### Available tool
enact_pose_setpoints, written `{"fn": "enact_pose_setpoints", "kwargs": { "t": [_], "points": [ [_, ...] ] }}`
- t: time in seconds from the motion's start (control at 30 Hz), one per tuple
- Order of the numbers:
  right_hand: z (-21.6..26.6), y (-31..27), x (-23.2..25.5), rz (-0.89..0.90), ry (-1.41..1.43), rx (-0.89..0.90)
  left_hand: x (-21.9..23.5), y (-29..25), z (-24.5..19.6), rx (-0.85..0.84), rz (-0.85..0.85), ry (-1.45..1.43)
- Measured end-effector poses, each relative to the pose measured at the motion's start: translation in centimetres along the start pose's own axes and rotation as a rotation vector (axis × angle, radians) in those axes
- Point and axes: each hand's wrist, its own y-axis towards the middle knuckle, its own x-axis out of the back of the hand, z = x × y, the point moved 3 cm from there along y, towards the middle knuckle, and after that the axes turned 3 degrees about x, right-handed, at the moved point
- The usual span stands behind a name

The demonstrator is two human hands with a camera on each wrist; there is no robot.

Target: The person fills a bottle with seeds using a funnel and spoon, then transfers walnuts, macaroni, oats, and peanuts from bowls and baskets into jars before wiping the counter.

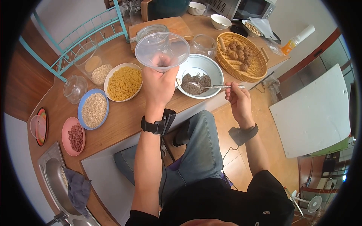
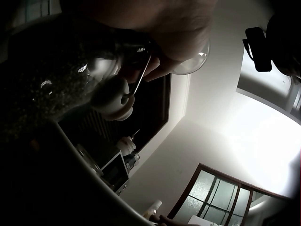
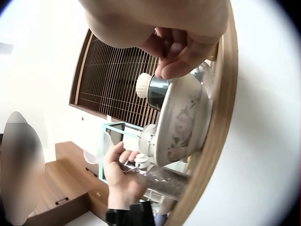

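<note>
My left hand [image 1: 160, 88] grips the neck of a clear glass swing-top bottle [image 3: 167, 181] with small dark grains inside. Its white stopper [image 3: 141, 162] hangs beside the fingers on a wire. Above that hand flares a wide clear funnel [image 1: 145, 47]. To the right stands a pale bowl [image 1: 200, 62], its outside patterned with flowers in the right wrist view, with dark grey grains [image 1: 205, 80] in the bottom. My right hand [image 1: 239, 100] pinches the handle of a metal spoon [image 1: 220, 86], whose head lies in those grains.
At left are a dish of yellow pasta [image 1: 124, 83], a blue bowl of oats [image 1: 94, 110], a pink dish [image 1: 66, 141] and glass jars. A wicker basket [image 1: 226, 67] of walnuts stands right of the pale bowl. A cutting board [image 1: 177, 27] lies behind; a sink [image 1: 49, 162] is front left.
</note>
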Motion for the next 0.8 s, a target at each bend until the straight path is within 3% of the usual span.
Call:
{"fn": "enact_pose_setpoints", "kwargs": {
  "t": [0.2, 0.8],
  "points": [
    [0.8, 0.3, -0.4, -0.036, 0.019, -0.042, 0.1, 0.0, 0.1, 0.002, -0.002, 0.013],
    [12.3, 4.1, -3.0, 0.021, 0.001, 0.232, 0.3, 0.0, 0.0, 0.014, -0.01, 0.095]
  ]
}}
